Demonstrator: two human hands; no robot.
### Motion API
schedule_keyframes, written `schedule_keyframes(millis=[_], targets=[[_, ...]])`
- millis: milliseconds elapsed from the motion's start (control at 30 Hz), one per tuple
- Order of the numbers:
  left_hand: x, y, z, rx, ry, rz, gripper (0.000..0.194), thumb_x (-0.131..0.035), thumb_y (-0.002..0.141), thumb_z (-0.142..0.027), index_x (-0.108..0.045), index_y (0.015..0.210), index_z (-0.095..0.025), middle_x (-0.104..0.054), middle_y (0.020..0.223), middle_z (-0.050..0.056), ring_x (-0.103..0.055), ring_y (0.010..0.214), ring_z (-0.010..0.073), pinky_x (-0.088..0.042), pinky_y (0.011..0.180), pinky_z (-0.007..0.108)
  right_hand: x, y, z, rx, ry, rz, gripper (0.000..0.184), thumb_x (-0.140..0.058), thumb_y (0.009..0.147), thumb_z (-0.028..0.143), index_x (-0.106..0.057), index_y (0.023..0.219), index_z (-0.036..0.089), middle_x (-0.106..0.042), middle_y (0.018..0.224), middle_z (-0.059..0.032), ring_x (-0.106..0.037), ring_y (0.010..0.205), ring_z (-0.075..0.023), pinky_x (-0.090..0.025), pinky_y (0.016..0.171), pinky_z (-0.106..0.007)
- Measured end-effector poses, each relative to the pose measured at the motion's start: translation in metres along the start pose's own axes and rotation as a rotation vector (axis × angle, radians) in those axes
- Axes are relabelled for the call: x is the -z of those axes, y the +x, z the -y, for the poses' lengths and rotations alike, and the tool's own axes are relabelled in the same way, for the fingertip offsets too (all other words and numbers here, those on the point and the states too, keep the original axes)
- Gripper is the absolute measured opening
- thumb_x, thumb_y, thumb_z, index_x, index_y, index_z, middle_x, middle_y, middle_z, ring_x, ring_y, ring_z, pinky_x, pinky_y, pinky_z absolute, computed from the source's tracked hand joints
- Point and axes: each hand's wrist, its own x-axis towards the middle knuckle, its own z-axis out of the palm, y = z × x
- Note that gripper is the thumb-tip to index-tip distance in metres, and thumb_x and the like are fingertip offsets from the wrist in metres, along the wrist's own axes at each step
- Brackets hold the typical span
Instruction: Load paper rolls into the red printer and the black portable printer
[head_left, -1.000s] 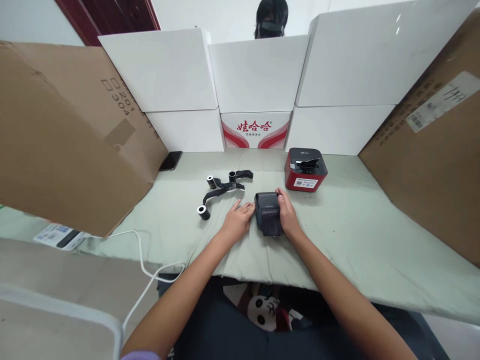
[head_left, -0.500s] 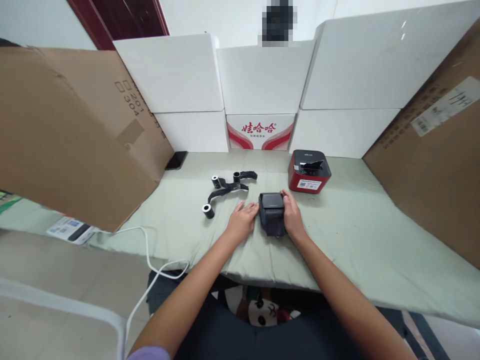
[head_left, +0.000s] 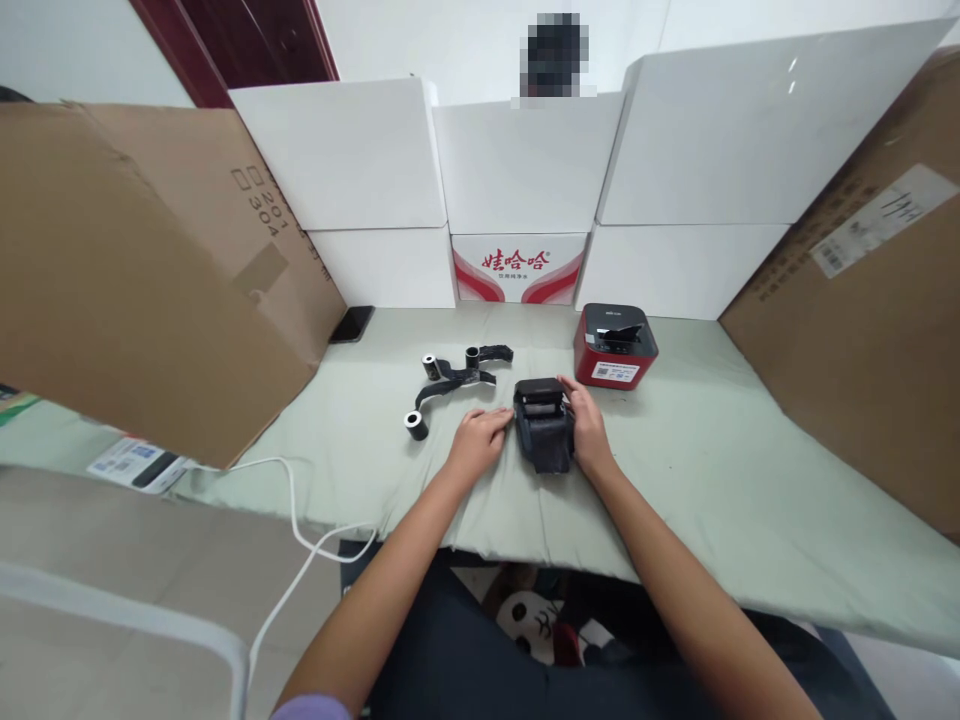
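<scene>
A small black portable printer (head_left: pixel 545 430) lies on the table in front of me, its top lid (head_left: pixel 538 389) tilted up and an opening showing beneath it. A dark strip hangs over its near side. My right hand (head_left: pixel 589 425) grips the printer's right side, with the fingers reaching towards the lid. My left hand (head_left: pixel 480 440) rests on the cloth with fingers stretched out, the tips at the printer's left edge. To the left lie black rolls (head_left: pixel 416 426) with pale ends and crumpled black strips (head_left: pixel 454 382).
A red and black box-shaped device (head_left: pixel 615 347) stands at the back right. A phone (head_left: pixel 352 324) lies at the back left. White boxes (head_left: pixel 525 170) wall the back, with cardboard (head_left: pixel 165 270) on the left and more cardboard (head_left: pixel 885 340) on the right. A white cable (head_left: pixel 294 500) hangs over the front edge.
The printer's lid, lying flat before, is now raised, and an opening shows below it. My left hand has shifted slightly left and down; the right stays at the printer's side.
</scene>
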Motion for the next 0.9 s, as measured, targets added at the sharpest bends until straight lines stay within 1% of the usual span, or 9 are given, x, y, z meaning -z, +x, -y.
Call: schedule_keyframes(millis=[167, 300, 367, 467, 567, 633, 733, 800, 900], targets=[[-0.001, 0.001, 0.001, 0.000, -0.013, -0.004, 0.048, -0.050, 0.091, -0.004, -0.070, 0.128, -0.027, -0.069, 0.136, 0.005, -0.063, 0.133, 0.0199, -0.045, 0.113, 0.046, 0.001, 0.021, -0.004, -0.026, -0.001, 0.143, 0.077, -0.042, 0.090, 0.080, -0.051, 0.151, 0.033, -0.042, 0.164, 0.0022, -0.033, 0.156, -0.0213, -0.019, 0.131, -0.047], [-0.002, 0.002, 0.002, 0.000, -0.018, 0.002, 0.048, -0.050, 0.091, -0.004, -0.070, 0.128, -0.026, -0.069, 0.136, 0.006, -0.063, 0.132, 0.0201, -0.045, 0.113, 0.046, 0.002, 0.035, -0.008, -0.035, -0.111, 0.194, 0.080, -0.050, 0.082, 0.084, -0.066, 0.138, 0.028, -0.041, 0.165, -0.0033, -0.031, 0.157, -0.0284, -0.016, 0.131, -0.052], [-0.002, 0.002, 0.003, 0.000, -0.024, 0.003, 0.048, -0.050, 0.092, -0.005, -0.070, 0.129, -0.025, -0.069, 0.136, 0.006, -0.063, 0.133, 0.0204, -0.045, 0.113, 0.046, 0.005, 0.040, -0.007, -0.016, -0.163, 0.192, 0.070, -0.058, 0.081, 0.078, -0.074, 0.126, 0.027, -0.043, 0.164, -0.0061, -0.034, 0.155, -0.0314, -0.017, 0.130, -0.052], [-0.002, 0.002, 0.003, -0.002, -0.035, 0.000, 0.049, -0.049, 0.091, -0.005, -0.070, 0.130, -0.025, -0.069, 0.136, 0.005, -0.063, 0.133, 0.0201, -0.045, 0.114, 0.046, 0.014, 0.047, -0.003, 0.059, -0.308, 0.193, 0.041, -0.073, 0.078, 0.059, -0.083, 0.103, 0.028, -0.049, 0.160, -0.0066, -0.039, 0.151, -0.0359, -0.022, 0.127, -0.056], [-0.001, 0.003, 0.004, -0.005, -0.050, -0.003, 0.049, -0.049, 0.090, -0.004, -0.070, 0.130, -0.025, -0.070, 0.136, 0.005, -0.064, 0.132, 0.0198, -0.045, 0.114, 0.045, 0.021, 0.057, 0.004, 0.088, -0.553, 0.262, 0.022, -0.085, 0.067, 0.039, -0.085, 0.085, 0.027, -0.053, 0.156, -0.0086, -0.038, 0.147, -0.0441, -0.023, 0.123, -0.063], [-0.001, 0.003, 0.004, -0.002, -0.058, -0.002, 0.049, -0.050, 0.090, -0.004, -0.070, 0.130, -0.024, -0.070, 0.135, 0.006, -0.064, 0.131, 0.0201, -0.045, 0.115, 0.045, 0.019, 0.064, 0.009, 0.070, -0.671, 0.316, 0.025, -0.092, 0.057, 0.030, -0.085, 0.081, 0.028, -0.057, 0.152, -0.0099, -0.039, 0.143, -0.0477, -0.026, 0.120, -0.066], [-0.001, 0.004, 0.004, 0.008, -0.068, 0.004, 0.049, -0.050, 0.090, -0.004, -0.070, 0.130, -0.025, -0.071, 0.134, 0.006, -0.064, 0.131, 0.0202, -0.044, 0.116, 0.045, 0.010, 0.069, 0.020, 0.026, -0.801, 0.354, 0.030, -0.096, 0.050, 0.025, -0.084, 0.077, 0.030, -0.063, 0.144, -0.0101, -0.043, 0.136, -0.0472, -0.035, 0.114, -0.065], [-0.001, 0.004, 0.004, 0.017, -0.078, 0.009, 0.050, -0.050, 0.090, -0.003, -0.071, 0.130, -0.025, -0.071, 0.134, 0.005, -0.064, 0.132, 0.0199, -0.043, 0.117, 0.045, 0.002, 0.068, 0.030, 0.000, -0.938, 0.398, 0.030, -0.095, 0.055, 0.025, -0.084, 0.083, 0.028, -0.064, 0.141, -0.0118, -0.045, 0.134, -0.0453, -0.040, 0.110, -0.060], [-0.001, 0.005, 0.004, 0.026, -0.094, 0.007, 0.050, -0.050, 0.090, -0.003, -0.071, 0.130, -0.025, -0.071, 0.134, 0.006, -0.064, 0.132, 0.0196, -0.042, 0.118, 0.042, -0.005, 0.061, 0.046, -0.016, -1.142, 0.496, 0.028, -0.084, 0.072, 0.024, -0.083, 0.100, 0.024, -0.061, 0.138, -0.0164, -0.045, 0.135, -0.0420, -0.044, 0.107, -0.052]])
